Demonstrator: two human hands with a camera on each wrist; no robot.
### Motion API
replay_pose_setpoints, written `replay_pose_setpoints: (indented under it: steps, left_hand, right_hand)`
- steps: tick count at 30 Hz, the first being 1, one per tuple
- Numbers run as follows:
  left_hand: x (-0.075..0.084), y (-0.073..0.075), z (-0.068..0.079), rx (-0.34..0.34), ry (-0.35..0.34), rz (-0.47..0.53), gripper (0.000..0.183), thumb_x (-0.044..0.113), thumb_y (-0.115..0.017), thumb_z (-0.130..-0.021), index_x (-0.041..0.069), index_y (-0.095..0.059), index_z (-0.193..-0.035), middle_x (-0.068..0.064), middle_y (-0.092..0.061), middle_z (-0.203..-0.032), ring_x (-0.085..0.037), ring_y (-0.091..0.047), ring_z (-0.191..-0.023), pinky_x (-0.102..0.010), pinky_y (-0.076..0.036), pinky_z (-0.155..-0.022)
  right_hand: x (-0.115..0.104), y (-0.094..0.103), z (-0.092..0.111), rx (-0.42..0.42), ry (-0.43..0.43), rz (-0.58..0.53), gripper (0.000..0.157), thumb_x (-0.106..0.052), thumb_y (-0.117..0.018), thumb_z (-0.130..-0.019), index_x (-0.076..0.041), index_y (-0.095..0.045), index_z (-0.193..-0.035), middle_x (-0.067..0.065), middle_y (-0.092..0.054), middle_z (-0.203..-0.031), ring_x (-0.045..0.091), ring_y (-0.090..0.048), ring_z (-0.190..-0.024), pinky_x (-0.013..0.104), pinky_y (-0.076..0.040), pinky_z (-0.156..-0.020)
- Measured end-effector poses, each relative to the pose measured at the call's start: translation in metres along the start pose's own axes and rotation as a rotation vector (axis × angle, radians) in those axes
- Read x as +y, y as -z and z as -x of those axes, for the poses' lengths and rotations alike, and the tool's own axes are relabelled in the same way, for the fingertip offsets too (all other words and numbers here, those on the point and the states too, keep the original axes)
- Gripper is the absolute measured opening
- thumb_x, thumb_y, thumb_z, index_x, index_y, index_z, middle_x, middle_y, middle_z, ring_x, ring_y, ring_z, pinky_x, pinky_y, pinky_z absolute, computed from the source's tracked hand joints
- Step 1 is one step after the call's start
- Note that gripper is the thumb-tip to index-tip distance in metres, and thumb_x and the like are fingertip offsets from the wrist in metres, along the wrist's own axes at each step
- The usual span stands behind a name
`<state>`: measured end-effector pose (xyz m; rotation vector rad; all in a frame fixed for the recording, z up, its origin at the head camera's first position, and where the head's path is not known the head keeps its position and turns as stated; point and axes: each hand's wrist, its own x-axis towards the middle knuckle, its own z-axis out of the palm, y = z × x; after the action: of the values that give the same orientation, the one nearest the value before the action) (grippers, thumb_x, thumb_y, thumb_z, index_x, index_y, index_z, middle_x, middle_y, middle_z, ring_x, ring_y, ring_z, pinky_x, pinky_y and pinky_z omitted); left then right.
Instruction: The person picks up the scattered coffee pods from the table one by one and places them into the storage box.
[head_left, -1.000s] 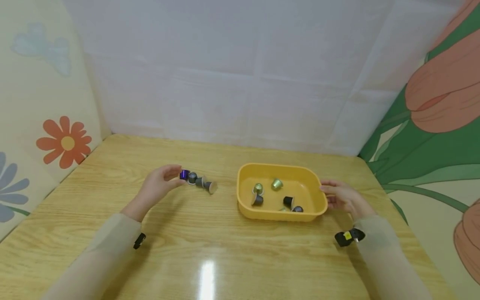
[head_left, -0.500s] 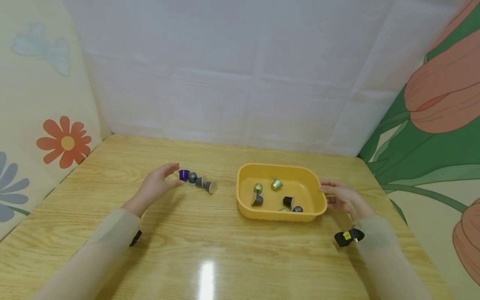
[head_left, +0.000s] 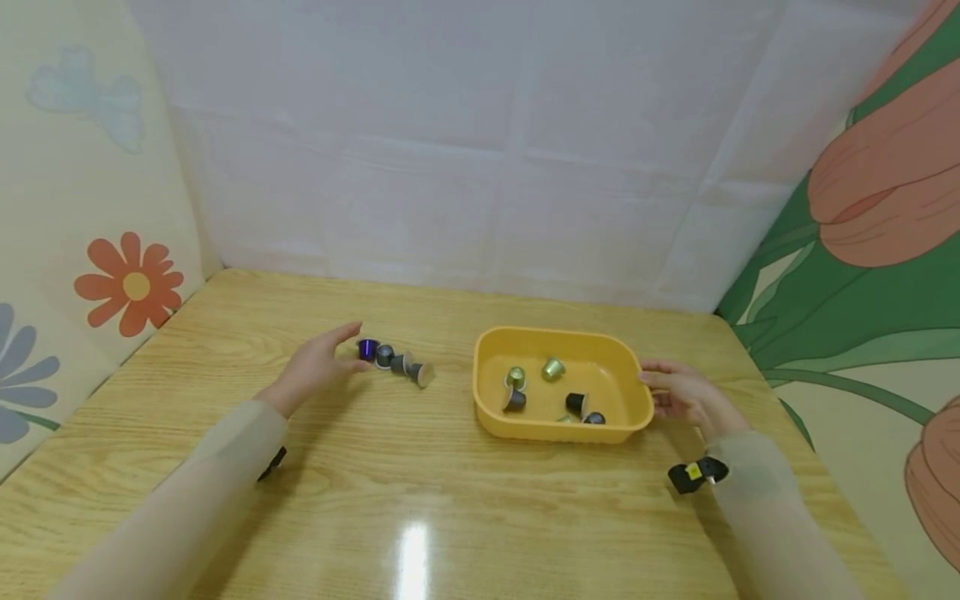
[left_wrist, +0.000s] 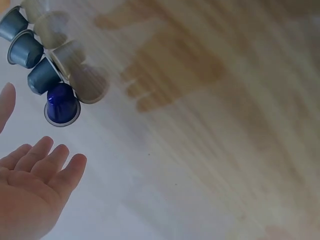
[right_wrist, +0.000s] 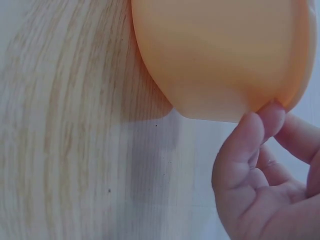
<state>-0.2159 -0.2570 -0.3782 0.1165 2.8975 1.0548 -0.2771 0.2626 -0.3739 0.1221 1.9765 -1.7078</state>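
Note:
Beside a slanting row of coffee capsules on the table, my left hand (head_left: 318, 365) has its fingers apart, with nothing held. Nearest it stands a shiny blue capsule (left_wrist: 62, 105), lid side down, which the fingers do not touch in the left wrist view. Dark grey-blue capsules (head_left: 401, 364) continue the row to the right, some lying on their sides. My right hand (head_left: 686, 396) pinches the right end of a yellow plastic basin (right_wrist: 215, 55) between thumb and finger. In the basin lie green capsules (head_left: 553, 368) and dark capsules (head_left: 577, 403); the near wall partly hides some.
The wood-grain table (head_left: 450, 492) is glossy and reflects a light near its front. A white cloth (head_left: 450, 167) hangs behind it. Flower-printed panels stand at the left and right sides.
My left hand's fingers have parted and straightened, drawing slightly off the blue capsule, which stands in the row. The right hand and the basin stay put.

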Motion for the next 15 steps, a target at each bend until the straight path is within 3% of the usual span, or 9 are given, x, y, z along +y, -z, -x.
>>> replay_pose_setpoints:
  steps: [7, 15]
  left_hand:
    - [-0.004, 0.001, -0.007, -0.040, 0.026, -0.012, 0.077, 0.023, -0.067, -0.094, 0.000, -0.023, -0.152, -0.026, -0.026, -0.153, -0.051, -0.023, -0.137, -0.066, -0.023, -0.108]
    - [-0.010, 0.003, -0.015, -0.073, 0.019, -0.016, 0.076, 0.021, -0.067, -0.093, -0.001, -0.023, -0.152, -0.026, -0.023, -0.154, -0.050, -0.020, -0.138, -0.064, -0.018, -0.110]
  right_hand:
    - [0.000, 0.000, 0.000, 0.004, -0.006, 0.007, 0.051, -0.014, -0.053, -0.101, 0.005, -0.034, -0.144, 0.000, -0.065, -0.088, 0.014, -0.064, -0.076, 0.028, -0.056, -0.067]
    - [0.000, 0.000, 0.000, 0.020, -0.013, 0.000, 0.037, -0.014, -0.054, -0.100, -0.001, -0.047, -0.134, 0.000, -0.064, -0.087, 0.014, -0.063, -0.073, 0.027, -0.055, -0.065]
